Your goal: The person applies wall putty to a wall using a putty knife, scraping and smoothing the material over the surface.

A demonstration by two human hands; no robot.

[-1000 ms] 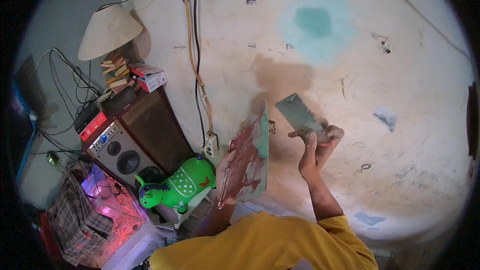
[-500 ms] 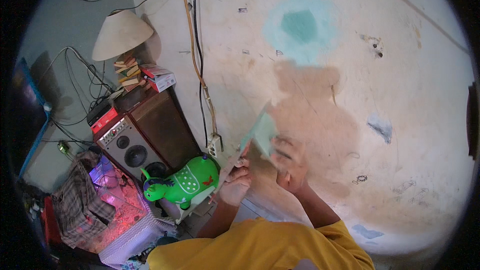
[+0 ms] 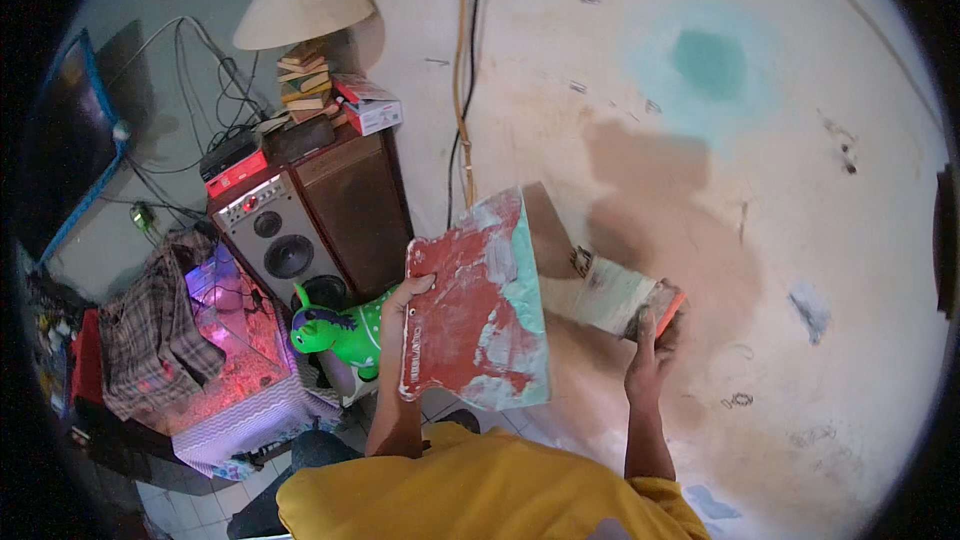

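My left hand (image 3: 404,302) grips a wide, flat red plastic putty spreader (image 3: 455,285) by its left edge, thumb on its face. White and mint-green putty is smeared over the spreader, thickest along its right edge. Off to the right, my right hand (image 3: 650,360) is closed on a second putty spreader (image 3: 612,292) with an orange-red edge, its face coated in pale green putty. The two tools are apart, both in front of the wall (image 3: 800,230). Higher on that wall is a mint-green putty patch (image 3: 710,62) with a lighter ring around it.
Left of my hands are a green toy animal (image 3: 335,340), loudspeakers (image 3: 285,255), a lamp (image 3: 305,5) above stacked books (image 3: 304,80), and a pink-lit tank (image 3: 240,370) partly under a plaid cloth (image 3: 155,340). Cables (image 3: 468,90) run down the wall. A screen (image 3: 80,150) hangs far left.
The two spreaders were close together and have come apart, the right one moving right. The red spreader has turned its broad face into view. The whole view has swung left.
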